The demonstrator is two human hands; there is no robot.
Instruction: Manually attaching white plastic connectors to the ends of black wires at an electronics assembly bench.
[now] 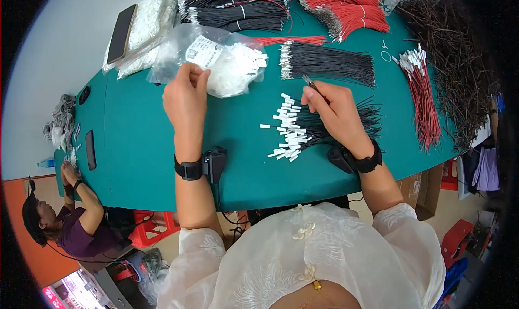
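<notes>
My left hand is raised with thumb and fingers pinched, beside an open clear plastic bag of small white connector housings. Anything between those fingertips is too small to make out. In my right hand are thin black wires, their silvery terminal ends pointing up and left. Below that hand lies a pile of black wires with white connectors on their left ends, partly hidden by the hand. Beyond it is a flat bundle of black wires with metal terminals. Both wrists wear black straps with devices.
Black wire bundles and red ones lie at the back. Red wires with white connectors and a dark wire heap stand right. A phone rests on bags at left. Another person sits at the table's left end.
</notes>
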